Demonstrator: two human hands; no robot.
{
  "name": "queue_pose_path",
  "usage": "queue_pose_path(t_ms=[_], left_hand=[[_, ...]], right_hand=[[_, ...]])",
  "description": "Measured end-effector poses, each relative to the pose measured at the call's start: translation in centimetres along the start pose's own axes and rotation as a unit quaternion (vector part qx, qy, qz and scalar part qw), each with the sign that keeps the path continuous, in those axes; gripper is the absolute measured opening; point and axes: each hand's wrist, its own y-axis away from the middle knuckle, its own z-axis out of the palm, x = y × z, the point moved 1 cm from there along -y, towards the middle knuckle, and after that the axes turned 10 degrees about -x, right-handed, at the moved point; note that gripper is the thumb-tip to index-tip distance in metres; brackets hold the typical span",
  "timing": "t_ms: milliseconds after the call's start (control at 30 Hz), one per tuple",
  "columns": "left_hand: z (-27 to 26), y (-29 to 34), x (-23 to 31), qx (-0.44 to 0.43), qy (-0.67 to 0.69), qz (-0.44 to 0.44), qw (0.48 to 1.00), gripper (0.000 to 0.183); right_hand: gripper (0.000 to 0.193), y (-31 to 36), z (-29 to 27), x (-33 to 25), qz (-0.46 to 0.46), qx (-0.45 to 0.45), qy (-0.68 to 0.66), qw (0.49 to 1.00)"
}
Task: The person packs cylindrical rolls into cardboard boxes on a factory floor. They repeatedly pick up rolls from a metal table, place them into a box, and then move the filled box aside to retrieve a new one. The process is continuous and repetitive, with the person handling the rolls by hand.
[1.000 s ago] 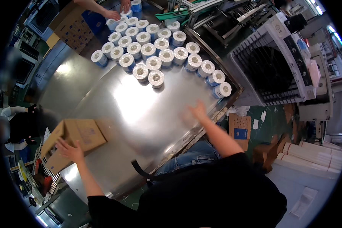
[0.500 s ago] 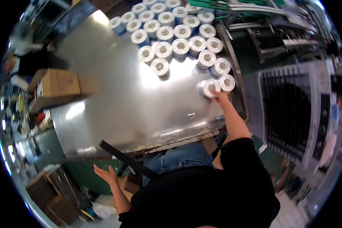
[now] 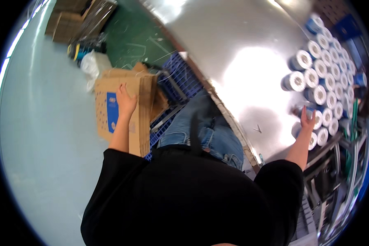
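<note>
Over a stack of flattened brown cardboard boxes (image 3: 145,117) on my left, my left hand (image 3: 126,103) is open with its fingers stretched out. I cannot tell whether it touches the top box. At the far right, my right hand (image 3: 308,121) reaches over the metal table with its fingers apart, holding nothing that I can see. Beside it stand several white-and-blue rolls (image 3: 315,95) with round hollow centres. The hand partly covers the nearest rolls.
The shiny metal table (image 3: 217,37) has a worn front edge close to my legs. A blue plastic crate (image 3: 180,78) sits below that edge. Farther left are a white plastic bag (image 3: 91,65) and wrapped cartons (image 3: 69,25). Metal frames (image 3: 336,164) stand at the right.
The view has swung left, bringing the cardboard stack in. My right hand has let go of the roll it was on. My left hand now reaches over the cardboard.
</note>
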Motion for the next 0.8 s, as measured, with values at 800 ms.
queue_pose_path(t_ms=[800], left_hand=[[6.9,4.9,-10.6,0.083,-0.001,-0.034,0.996,0.063]], right_hand=[[0.03,22.4,4.9,34.4,0.075,-0.18,0.689,0.698]])
